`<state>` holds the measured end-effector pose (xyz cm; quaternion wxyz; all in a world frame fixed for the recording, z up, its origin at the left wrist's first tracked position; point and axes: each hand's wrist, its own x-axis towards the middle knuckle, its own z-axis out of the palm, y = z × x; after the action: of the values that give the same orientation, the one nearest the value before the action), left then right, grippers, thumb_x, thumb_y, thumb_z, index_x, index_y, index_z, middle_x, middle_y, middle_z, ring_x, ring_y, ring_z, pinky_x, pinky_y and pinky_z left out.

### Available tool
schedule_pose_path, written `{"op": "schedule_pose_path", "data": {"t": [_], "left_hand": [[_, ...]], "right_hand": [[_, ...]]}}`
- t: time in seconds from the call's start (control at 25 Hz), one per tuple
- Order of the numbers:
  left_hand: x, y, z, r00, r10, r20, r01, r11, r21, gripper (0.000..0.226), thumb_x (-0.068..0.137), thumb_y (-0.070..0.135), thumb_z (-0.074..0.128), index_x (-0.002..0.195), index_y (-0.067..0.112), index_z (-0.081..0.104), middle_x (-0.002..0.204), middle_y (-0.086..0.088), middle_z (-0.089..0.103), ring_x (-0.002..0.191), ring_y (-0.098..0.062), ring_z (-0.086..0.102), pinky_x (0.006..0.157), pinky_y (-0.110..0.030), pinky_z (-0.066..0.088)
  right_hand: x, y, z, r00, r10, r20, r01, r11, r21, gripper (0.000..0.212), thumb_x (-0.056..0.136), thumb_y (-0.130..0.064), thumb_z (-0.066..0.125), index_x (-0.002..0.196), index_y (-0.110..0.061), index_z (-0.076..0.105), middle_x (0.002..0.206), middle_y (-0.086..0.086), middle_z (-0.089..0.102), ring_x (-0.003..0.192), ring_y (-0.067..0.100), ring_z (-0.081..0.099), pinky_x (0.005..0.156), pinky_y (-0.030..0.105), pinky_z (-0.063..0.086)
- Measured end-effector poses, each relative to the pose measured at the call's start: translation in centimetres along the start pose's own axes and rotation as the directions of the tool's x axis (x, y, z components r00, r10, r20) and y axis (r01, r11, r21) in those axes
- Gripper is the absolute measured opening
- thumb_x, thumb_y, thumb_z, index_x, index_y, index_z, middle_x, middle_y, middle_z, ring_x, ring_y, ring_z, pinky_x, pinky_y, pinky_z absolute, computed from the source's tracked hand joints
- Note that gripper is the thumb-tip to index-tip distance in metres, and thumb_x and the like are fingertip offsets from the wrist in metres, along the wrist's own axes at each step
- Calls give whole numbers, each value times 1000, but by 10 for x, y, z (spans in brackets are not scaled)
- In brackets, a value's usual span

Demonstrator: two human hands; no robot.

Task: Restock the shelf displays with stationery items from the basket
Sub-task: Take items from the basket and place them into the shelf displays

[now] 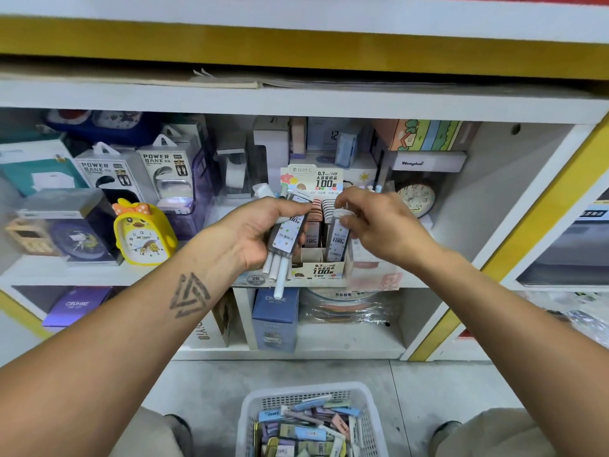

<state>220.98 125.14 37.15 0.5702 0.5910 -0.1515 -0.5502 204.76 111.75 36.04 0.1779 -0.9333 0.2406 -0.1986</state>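
Fingers of the left hand (255, 232) wrap a bundle of lead tubes (286, 240); the right hand (372, 222) pinches one tube (339, 239) going into the display box (324, 270). Probably light, slick plastic, so grab mid-body.

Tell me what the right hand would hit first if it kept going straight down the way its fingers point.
Most likely the cardboard display box. The right hand pinches a lead case whose lower end already sits among the cases in that box, so the box's contents come first. Exact depth is hard to judge from this one view.
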Motion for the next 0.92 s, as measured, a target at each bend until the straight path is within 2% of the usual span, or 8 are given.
{"op": "schedule_pose_path", "data": {"t": [0.16,0.32,0.44,0.52,0.68,0.76,0.84,0.92], "left_hand": [[-1,-4,3,1000,-16,21,15,999,29,8,81,16,74,83,11,68,65,-8,64,52,-18,56,48,-25,49],[0,-6,7,999,-17,30,16,999,33,10,82,15,74,88,11,66,65,-7,63,49,-18,55,48,-24,49],[0,-7,11,999,-12,43,10,999,32,5,83,12,74,86,10,70,66,-6,65,47,-18,58,45,-24,50],[-1,-9,15,998,-5,70,4,1000,24,15,85,11,71,70,11,75,60,-5,67,43,-16,61,43,-22,49],[-3,-10,20,997,12,74,-13,1000,18,17,85,9,71,69,12,72,57,-5,67,41,-15,61,41,-22,49],[-4,-7,20,999,24,45,-25,999,22,13,85,9,72,73,11,72,58,-4,68,42,-15,62,41,-23,49],[-4,-4,16,999,44,-8,-44,999,9,9,85,8,72,77,10,68,55,-4,67,41,-15,62,40,-24,49],[-5,-1,10,997,60,-45,-61,998,-17,10,85,7,71,77,9,66,52,-5,65,39,-16,61,39,-24,49]], "right_hand": [[-3,0,9,998,-24,63,29,997,-73,11,95,-24,66,100,-23,57,88,0,67,84,28,63,75,45,54],[0,5,7,993,-97,-63,84,981,-177,10,94,-13,62,96,-13,72,95,1,69,87,24,62,76,40,51],[6,-1,5,989,91,-120,-63,973,224,8,94,-12,65,92,-15,73,80,-1,70,66,11,60,66,29,49],[6,-9,3,976,220,-2,-174,776,607,5,95,-15,67,92,-16,71,72,9,70,53,13,57,52,26,44],[6,-14,1,969,231,90,-218,623,752,3,93,-14,71,94,-10,70,68,10,69,50,17,57,45,26,41],[9,-9,0,959,283,3,-224,753,618,1,92,-13,71,92,-12,71,70,6,70,56,16,60,52,29,47],[9,0,-2,969,231,-89,-207,954,218,3,91,-21,72,93,-19,71,79,0,71,72,17,64,68,32,52],[4,1,2,992,118,-38,-122,986,-114,14,89,-34,72,97,-23,68,91,-2,70,84,22,63,74,35,52]]}}
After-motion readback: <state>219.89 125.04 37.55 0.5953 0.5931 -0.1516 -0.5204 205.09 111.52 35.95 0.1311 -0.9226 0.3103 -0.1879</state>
